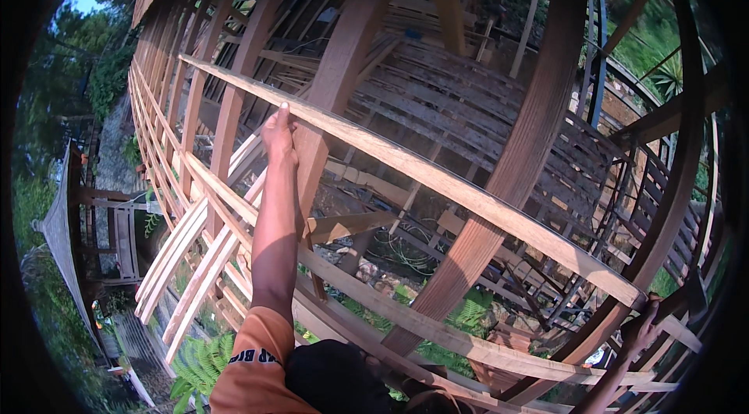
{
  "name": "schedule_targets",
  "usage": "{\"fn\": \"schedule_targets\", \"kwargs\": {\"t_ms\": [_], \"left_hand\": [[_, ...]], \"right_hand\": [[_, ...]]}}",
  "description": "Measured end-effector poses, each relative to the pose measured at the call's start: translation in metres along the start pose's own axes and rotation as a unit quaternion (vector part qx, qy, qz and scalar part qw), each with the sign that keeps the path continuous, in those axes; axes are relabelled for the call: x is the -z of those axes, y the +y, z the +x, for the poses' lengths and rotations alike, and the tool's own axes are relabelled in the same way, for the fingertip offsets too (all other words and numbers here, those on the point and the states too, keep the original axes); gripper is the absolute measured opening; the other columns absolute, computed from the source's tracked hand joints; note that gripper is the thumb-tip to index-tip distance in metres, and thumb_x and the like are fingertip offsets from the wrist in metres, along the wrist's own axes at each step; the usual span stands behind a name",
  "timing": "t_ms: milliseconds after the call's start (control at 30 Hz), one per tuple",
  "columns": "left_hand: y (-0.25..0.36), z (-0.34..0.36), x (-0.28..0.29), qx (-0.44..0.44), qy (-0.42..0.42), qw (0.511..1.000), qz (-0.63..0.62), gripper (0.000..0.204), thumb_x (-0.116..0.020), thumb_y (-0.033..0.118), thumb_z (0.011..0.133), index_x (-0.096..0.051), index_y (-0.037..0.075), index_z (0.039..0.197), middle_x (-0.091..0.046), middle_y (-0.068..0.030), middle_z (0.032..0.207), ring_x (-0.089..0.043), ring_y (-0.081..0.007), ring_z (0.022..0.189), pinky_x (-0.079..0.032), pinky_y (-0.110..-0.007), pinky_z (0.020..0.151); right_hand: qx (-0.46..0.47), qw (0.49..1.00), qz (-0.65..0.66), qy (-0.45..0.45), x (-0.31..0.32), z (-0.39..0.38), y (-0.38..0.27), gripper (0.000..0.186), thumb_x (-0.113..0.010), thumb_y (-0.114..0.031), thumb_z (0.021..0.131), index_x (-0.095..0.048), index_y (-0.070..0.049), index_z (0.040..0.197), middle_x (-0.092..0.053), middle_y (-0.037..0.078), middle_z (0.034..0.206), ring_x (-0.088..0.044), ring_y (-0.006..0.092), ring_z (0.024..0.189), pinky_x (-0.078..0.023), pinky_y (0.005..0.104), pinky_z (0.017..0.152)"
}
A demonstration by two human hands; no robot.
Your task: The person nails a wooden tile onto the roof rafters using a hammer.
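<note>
A long pale timber batten (421,172) lies diagonally across upright brown beams (521,152), running from upper left to lower right. My left hand (279,133) is closed on it at the upper left, thumb against its face, with my forearm rising from the bottom. Over at the lower right, my right hand (642,324) is at the batten's end with its fingers curled; exactly what they grip is partly hidden beside a dark shape (690,297) that I cannot make out.
Curved strips (437,344) cross below me; several pale slats (183,258) stick out at left. Further down are a slatted platform (460,86), cables (413,250) and ferns (195,367). A roofed structure (66,211) and trees (47,71) stand beyond the frame's left side.
</note>
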State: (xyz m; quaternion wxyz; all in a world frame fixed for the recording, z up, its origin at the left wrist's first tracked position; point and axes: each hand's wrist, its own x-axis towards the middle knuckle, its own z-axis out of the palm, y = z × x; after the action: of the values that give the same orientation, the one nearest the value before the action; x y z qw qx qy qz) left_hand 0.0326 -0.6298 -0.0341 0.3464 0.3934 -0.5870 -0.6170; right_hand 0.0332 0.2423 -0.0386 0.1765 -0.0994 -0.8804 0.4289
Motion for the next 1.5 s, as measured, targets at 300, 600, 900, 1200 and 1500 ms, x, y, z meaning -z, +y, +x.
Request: {"fn": "schedule_targets", "kwargs": {"t_ms": [300,600,900,1200,1500], "left_hand": [[-0.005,0.006,0.012,0.016,-0.017,1.000,-0.016,0.029,-0.072,0.027,0.092,-0.066,0.001,0.102,-0.068,-0.0043,0.090,-0.064,-0.0133,0.081,-0.050,-0.026,0.072],[-0.011,0.018,0.015,0.024,-0.041,0.998,-0.040,0.033,-0.071,0.026,0.094,-0.064,-0.002,0.108,-0.069,-0.0073,0.095,-0.065,-0.0144,0.081,-0.054,-0.027,0.075],[-0.010,0.022,0.016,0.008,-0.031,0.999,-0.006,0.031,-0.067,0.027,0.097,-0.065,-0.002,0.108,-0.069,-0.0069,0.095,-0.062,-0.0133,0.079,-0.052,-0.029,0.076],[-0.002,0.009,0.007,0.003,-0.032,0.999,-0.002,0.031,-0.065,0.028,0.097,-0.064,-0.002,0.106,-0.068,-0.0072,0.093,-0.065,-0.0143,0.082,-0.054,-0.029,0.074],[-0.019,0.021,0.034,0.031,-0.055,0.996,-0.060,0.032,-0.072,0.023,0.091,-0.064,-0.002,0.109,-0.067,-0.0087,0.100,-0.063,-0.0165,0.089,-0.050,-0.030,0.080]], "right_hand": [[0.009,1.000,-0.016,0.018,-0.014,0.003,-0.045,0.028,-0.058,-0.027,0.100,-0.066,0.000,0.096,-0.060,0.000,0.078,-0.047,0.0086,0.065,-0.035,0.0261,0.057],[-0.005,1.000,0.001,-0.001,-0.012,-0.001,-0.063,0.022,-0.055,-0.018,0.100,-0.065,0.001,0.098,-0.066,0.007,0.090,-0.058,0.0149,0.081,-0.045,0.0309,0.073],[-0.012,1.000,-0.002,-0.023,-0.010,0.000,-0.056,0.021,-0.056,-0.020,0.100,-0.065,0.000,0.098,-0.065,0.006,0.090,-0.056,0.0124,0.080,-0.044,0.0286,0.071],[0.007,1.000,0.008,-0.007,-0.010,-0.001,-0.054,0.021,-0.055,-0.018,0.100,-0.064,0.001,0.098,-0.067,0.009,0.093,-0.060,0.0159,0.083,-0.046,0.0318,0.075],[0.054,0.998,0.012,0.002,-0.012,0.003,-0.048,0.020,-0.054,-0.017,0.101,-0.064,0.000,0.097,-0.063,0.003,0.085,-0.052,0.0123,0.072,-0.041,0.0296,0.065]]}}
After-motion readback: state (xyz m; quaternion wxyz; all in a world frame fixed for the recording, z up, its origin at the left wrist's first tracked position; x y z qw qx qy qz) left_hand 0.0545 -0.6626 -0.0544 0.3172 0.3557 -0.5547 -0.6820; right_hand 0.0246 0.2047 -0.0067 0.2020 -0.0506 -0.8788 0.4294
